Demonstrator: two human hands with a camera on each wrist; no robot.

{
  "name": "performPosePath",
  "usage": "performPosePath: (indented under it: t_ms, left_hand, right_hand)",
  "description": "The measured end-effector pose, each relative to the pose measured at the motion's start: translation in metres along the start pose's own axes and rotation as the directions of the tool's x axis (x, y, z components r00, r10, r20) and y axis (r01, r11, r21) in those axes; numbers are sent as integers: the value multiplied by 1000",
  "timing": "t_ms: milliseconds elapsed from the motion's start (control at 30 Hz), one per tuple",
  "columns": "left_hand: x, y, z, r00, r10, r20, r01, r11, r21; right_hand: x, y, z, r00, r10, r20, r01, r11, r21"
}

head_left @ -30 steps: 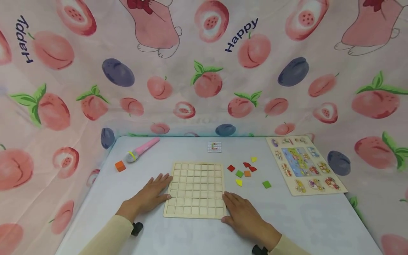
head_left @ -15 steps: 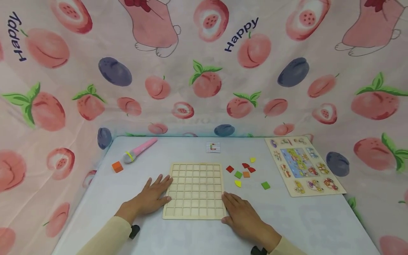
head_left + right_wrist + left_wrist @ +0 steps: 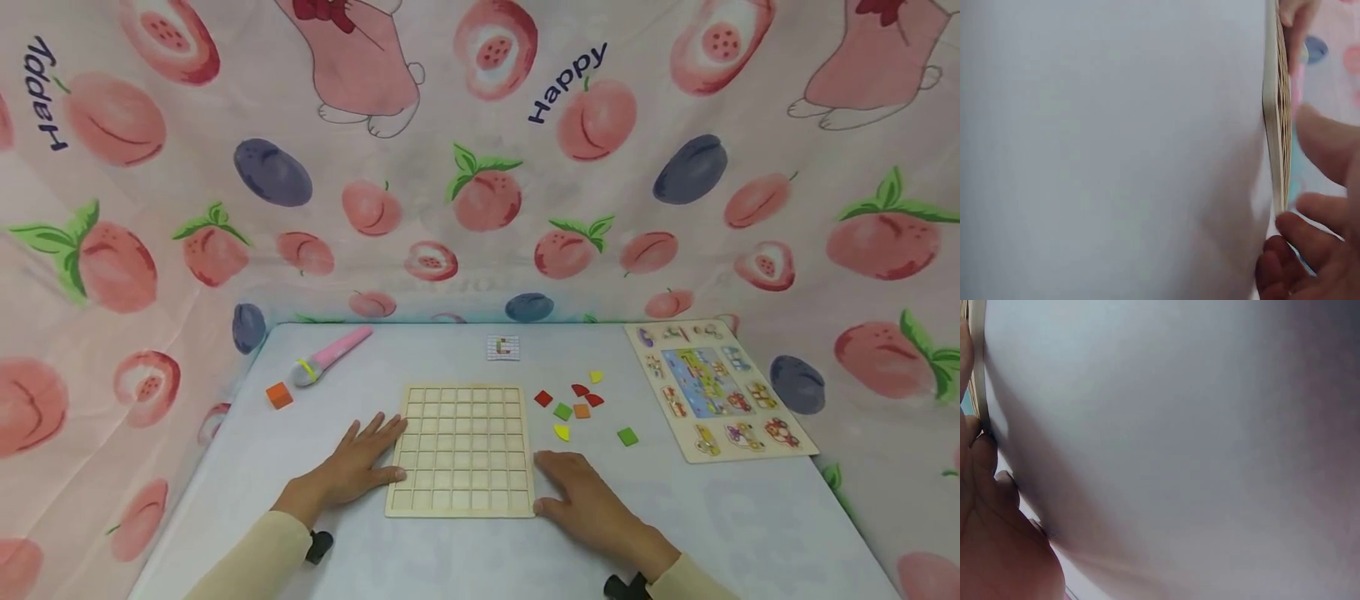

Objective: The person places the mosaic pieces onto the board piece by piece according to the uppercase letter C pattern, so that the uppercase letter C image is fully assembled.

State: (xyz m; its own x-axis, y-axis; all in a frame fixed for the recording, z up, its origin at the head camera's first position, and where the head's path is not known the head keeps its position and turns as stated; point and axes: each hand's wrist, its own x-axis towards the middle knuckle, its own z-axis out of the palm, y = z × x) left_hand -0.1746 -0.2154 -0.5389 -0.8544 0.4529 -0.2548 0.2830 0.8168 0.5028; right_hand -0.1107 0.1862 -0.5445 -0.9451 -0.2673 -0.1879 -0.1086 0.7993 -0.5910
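Wooden grid board (image 3: pixel 462 460), just one, lies flat at the middle of the white table (image 3: pixel 450 558), its near edge toward the person. Rows of small square cells fill it inside a plain rim, and every cell shows its pale wooden floor. The left hand (image 3: pixel 347 468) is laid out flat with fingers spread, its fingertips and thumb on the board's left rim. The right hand (image 3: pixel 592 507) is also unclenched and grasps nothing; its thumb and fingers are parted just beside the right edge, and whether they touch it I cannot tell.

Right of the board's far half are eight flat coloured pieces: three red, one square (image 3: pixel 543 398) and two wedges (image 3: pixel 594 401); two yellow (image 3: pixel 562 432); two green squares (image 3: pixel 627 437); one orange square (image 3: pixel 582 411). The farther green square is near the first yellow one, while the other green sits apart to the right.

Beyond the board, near the far edge, is one small card (image 3: pixel 503 347) with a coloured figure. Far left are one orange block (image 3: pixel 279 395) and one pink toy microphone (image 3: pixel 330 357), near each other. Far right lies one picture board (image 3: pixel 688 446), a blue scene at its centre and small pictures around it.
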Motion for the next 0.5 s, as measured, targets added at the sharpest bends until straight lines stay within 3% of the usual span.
performPosePath:
  t_ms: [100, 200, 300, 500]
  left_hand:
    - [0, 2, 0, 1000, 7, -1, -7, 1000, -13]
    - [1, 5, 0, 1000, -2, 2, 2, 1000, -14]
    - [1, 6, 0, 1000, -9, -6, 9, 1000, -23]
    - [2, 0, 3, 999, -28, -17, 28, 1000, -14]
  right_hand:
    - [3, 10, -8, 988, 129, -83, -113, 978, 176]
    - [8, 19, -19, 965, 202, -170, -149, 949, 279]
    - [12, 27, -28, 951, 212, -223, -136, 940, 314]
    - [29, 33, -31, 951, 192, -241, -102, 935, 341]
